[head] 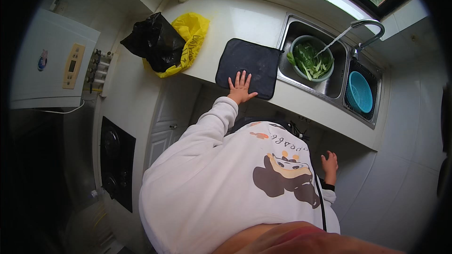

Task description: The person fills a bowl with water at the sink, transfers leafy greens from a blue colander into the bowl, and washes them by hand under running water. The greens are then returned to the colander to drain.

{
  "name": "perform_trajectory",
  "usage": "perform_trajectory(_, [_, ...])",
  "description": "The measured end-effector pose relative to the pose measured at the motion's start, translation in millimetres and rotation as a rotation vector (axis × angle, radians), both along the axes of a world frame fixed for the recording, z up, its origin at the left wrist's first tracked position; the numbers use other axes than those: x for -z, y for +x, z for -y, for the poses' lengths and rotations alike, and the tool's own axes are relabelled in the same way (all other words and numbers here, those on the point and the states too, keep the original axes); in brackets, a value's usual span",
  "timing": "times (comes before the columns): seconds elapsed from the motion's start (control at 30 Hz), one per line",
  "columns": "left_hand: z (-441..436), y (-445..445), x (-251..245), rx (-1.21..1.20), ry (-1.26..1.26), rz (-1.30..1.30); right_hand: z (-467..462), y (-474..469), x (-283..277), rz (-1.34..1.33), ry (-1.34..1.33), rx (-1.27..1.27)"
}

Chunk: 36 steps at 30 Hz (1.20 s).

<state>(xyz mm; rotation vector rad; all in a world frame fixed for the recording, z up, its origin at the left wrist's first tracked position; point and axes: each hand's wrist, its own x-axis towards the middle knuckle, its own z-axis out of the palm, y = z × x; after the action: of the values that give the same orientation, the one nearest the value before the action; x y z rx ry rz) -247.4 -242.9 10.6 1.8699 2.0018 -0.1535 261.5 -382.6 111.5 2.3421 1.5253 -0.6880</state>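
Observation:
My left hand point(241, 88) rests on the near edge of a dark square mat point(249, 65), fingers spread. The mat lies on the white countertop point(208, 65), with its right edge against the sink's rim. My right hand point(330, 165) hangs beside my body, below the counter's front edge; its fingers are loosely bent and nothing shows in them. In the larger basin of the steel sink point(337, 86) sits a grey-green bowl point(293, 47) of leafy greens point(310, 61). Water runs into the bowl from the curved faucet point(369, 23).
A turquoise plastic colander point(360, 90) stands tilted in the smaller basin. Left of the mat are a black plastic bag point(157, 42) and a yellow plastic bag point(196, 30). A black gas cooktop point(118, 164) is set in the left-hand counter, near a wall-mounted water heater point(53, 56).

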Motion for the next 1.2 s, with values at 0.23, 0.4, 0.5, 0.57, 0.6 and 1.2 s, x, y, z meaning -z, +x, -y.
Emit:
perform_trajectory(0.23, [0.0,0.5,-7.3,0.007,-0.014,0.004,4.6,0.2,-0.7,0.023,0.021,0.042])
perform_trajectory(0.4, [-0.6,-0.3,-2.3,0.014,0.009,0.005,4.2,0.3,2.3,-0.012,0.053,0.032])
perform_trajectory(0.5, [0.9,-0.1,0.6,0.013,0.032,0.008,4.0,-2.3,3.7,-0.023,0.051,0.033])
perform_trajectory(0.57, [0.5,0.0,0.4,0.01,0.025,0.001,4.2,-4.6,3.5,-0.031,0.046,0.034])
perform_trajectory(0.6, [0.1,0.1,-0.2,0.011,0.009,-0.006,4.6,-5.6,3.0,-0.038,0.04,0.037])
perform_trajectory(1.2, [-4.7,1.9,-6.3,0.021,-0.078,-0.057,8.7,-7.2,0.0,-0.042,0.078,0.041])
